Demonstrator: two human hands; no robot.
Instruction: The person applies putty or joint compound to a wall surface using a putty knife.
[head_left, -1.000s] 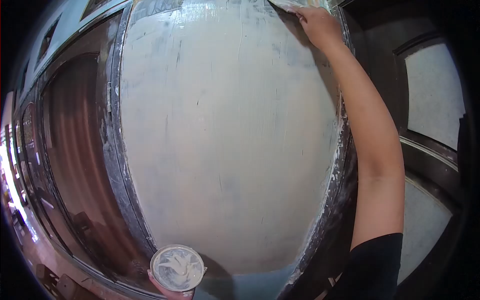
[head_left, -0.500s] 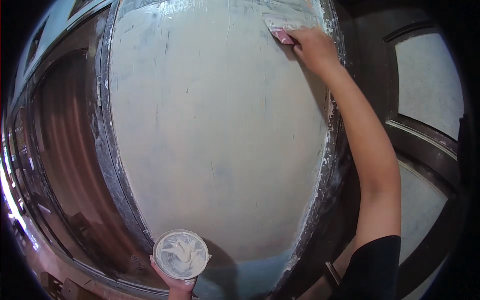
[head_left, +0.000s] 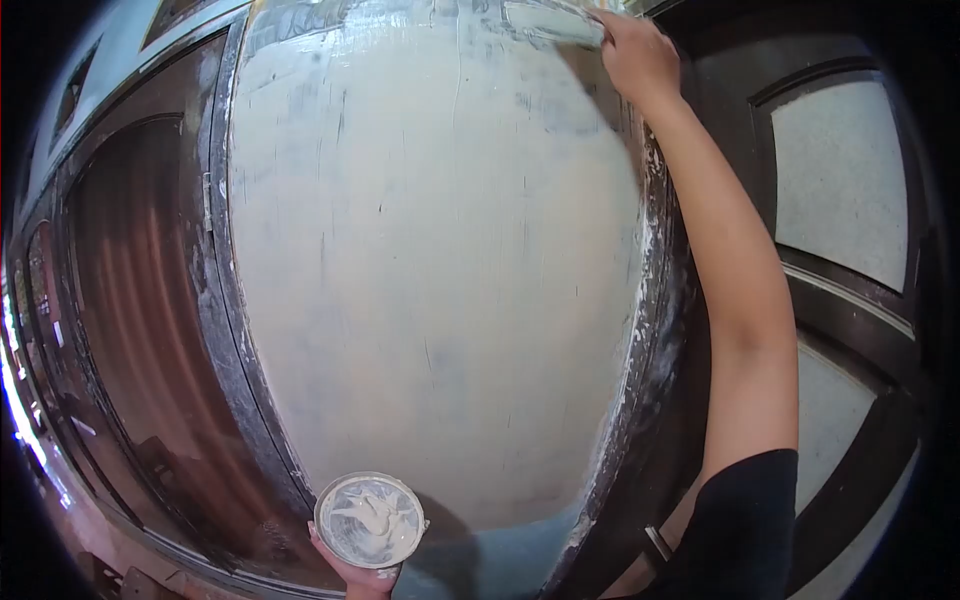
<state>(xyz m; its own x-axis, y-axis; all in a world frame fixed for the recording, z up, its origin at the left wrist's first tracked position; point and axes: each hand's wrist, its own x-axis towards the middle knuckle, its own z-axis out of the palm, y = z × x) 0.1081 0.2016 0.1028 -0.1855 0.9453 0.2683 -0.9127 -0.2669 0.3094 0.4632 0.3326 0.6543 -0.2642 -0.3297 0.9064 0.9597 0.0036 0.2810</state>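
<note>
My right hand [head_left: 643,62] is closed on a putty knife [head_left: 598,22] at the upper right of a pale coated panel [head_left: 430,250]; only a little of the tool shows past my fingers. At the bottom, my left hand [head_left: 358,575] holds up a round tub [head_left: 370,520] from below and the side. Whitish paste [head_left: 380,512] lies in the tub, with a raised lump in its middle. The panel has dark streaks and bluish patches, and a blue strip [head_left: 500,555] shows along its lower edge.
Worn dark frame edges [head_left: 228,290] bound the panel at left and right. A brown door panel [head_left: 130,270] stands on the left. On the right is a dark door with pale panes [head_left: 840,180].
My right hand has moved up along the panel's right side with the putty knife. The view has shifted slightly, and the tub appears a little lower and further right.
</note>
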